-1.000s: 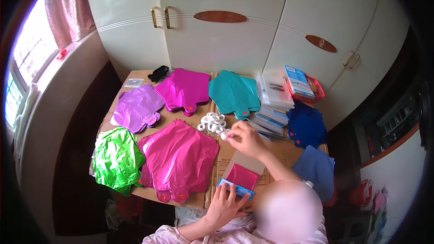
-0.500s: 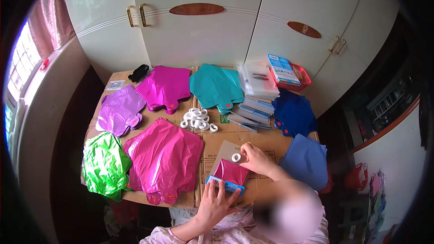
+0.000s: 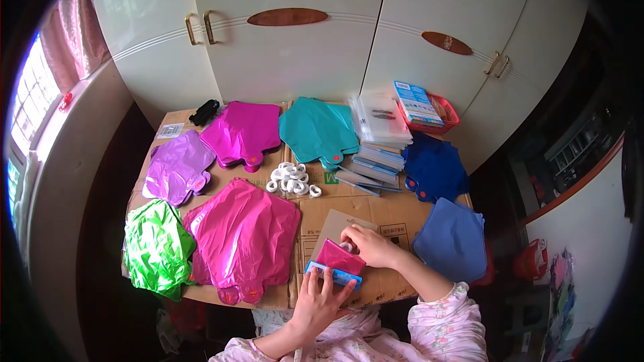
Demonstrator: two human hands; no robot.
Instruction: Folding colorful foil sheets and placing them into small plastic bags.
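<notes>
While the left hand is pinning the pink packet at the bench's near edge, fingers spread flat, the right hand is pinching a small white ring.

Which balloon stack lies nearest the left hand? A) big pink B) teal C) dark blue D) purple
A: the left hand rests on the blue-edged card at the table's near edge, and the big pink stack lies right beside it; teal, dark blue and purple all sit farther back.
</notes>
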